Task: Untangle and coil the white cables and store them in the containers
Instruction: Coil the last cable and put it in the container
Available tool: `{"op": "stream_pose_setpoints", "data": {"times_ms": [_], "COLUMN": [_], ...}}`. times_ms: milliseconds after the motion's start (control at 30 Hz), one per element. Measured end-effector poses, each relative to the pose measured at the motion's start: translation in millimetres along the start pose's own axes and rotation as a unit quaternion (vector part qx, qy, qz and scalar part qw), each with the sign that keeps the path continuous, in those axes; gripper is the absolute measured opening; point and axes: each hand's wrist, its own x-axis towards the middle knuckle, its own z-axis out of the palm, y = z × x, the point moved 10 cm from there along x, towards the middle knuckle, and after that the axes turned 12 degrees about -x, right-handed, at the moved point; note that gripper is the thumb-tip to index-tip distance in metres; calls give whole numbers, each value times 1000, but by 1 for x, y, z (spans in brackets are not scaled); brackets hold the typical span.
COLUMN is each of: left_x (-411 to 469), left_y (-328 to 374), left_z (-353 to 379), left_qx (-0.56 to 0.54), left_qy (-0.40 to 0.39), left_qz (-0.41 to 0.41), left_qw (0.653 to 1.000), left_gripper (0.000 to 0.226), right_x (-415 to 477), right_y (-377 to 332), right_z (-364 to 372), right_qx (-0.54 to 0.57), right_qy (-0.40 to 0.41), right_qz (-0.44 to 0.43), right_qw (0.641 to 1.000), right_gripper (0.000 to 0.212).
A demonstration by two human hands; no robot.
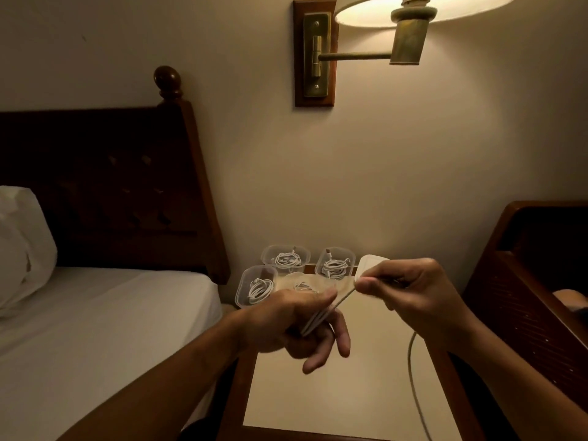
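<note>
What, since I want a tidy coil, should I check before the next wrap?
1. Left hand holds the wound cable: ok.
2. Right hand pinches the cable: ok.
3. Strand between the hands is taut: ok.
4. Tail free of knots: cannot tell; it runs past the table front edge, out of view.
5. Empty container ready: cannot tell; the container by the right hand is mostly hidden.

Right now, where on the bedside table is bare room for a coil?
Bare: the near table top, from below the left hand to the front wooden edge, with the hanging cable on its right. Crowded: the far end, filled by containers.
</note>
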Motion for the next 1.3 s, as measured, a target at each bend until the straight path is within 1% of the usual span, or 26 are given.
{"op": "stream_pose_setpoints", "data": {"times_ms": [100,200,267,333,367,433,500,567,633,667,733,800,833,900,933,1000,1033,1133,1233,1300], "left_x": [1,2,6,8,8,8,7,9,10,11,10,9,11,16,17,19,20,21,21,21], "left_y": [6,28,41,49,51,54,53,48,41,37,30,21,13,-2,-6,-10,-14,-28,-28,-22], "left_z": [24,35,34,27,23,13,1,-11,-23,-29,-48,-65,-69,-62,-55,-42,-38,-28,-10,6], "left_qx": [-67,-150,-202,-240,-243,-255,-270,-261,-227,-189,-64,41,58,88,111,141,128,-6,-73,-110], "left_qy": [-63,-76,-53,-6,24,72,116,156,195,221,290,331,326,266,232,181,161,105,39,-7], "left_qz": [30,112,177,226,247,275,279,271,261,251,217,155,115,47,27,14,3,-21,-17,4], "left_qw": [995,980,962,944,938,924,914,913,918,923,930,930,937,959,966,973,979,994,996,994], "left_gripper": [63,50,45,44,44,44,42,42,43,43,40,36,36,42,46,58,65,81,81,78], "right_x": [6,5,-1,-9,-15,-28,-38,-42,-44,-46,-50,-53,-52,-44,-41,-32,-27,-18,-13,-9], "right_y": [5,13,19,24,24,26,30,30,27,25,27,28,27,18,14,7,6,10,12,14], "right_z": [7,21,37,56,65,82,90,95,102,105,113,112,106,91,86,74,66,44,35,33], "right_qx": [78,145,190,225,221,178,122,56,11,-8,-52,-98,-115,-123,-112,-91,-94,-111,-62,-6], "right_qy": [20,59,71,68,61,42,17,-30,-81,-104,-161,-203,-203,-192,-189,-170,-143,-61,-16,-10], "right_qz": [13,53,96,143,159,179,195,187,180,180,185,183,177,152,135,100,83,37,-1,-10], "right_qw": [997,986,975,961,960,967,973,980,980,978,968,957,956,962,966,976,982,991,998,1000], "right_gripper": [28,19,20,27,32,42,46,38,31,27,23,22,21,19,18,14,13,15,11,8]}}
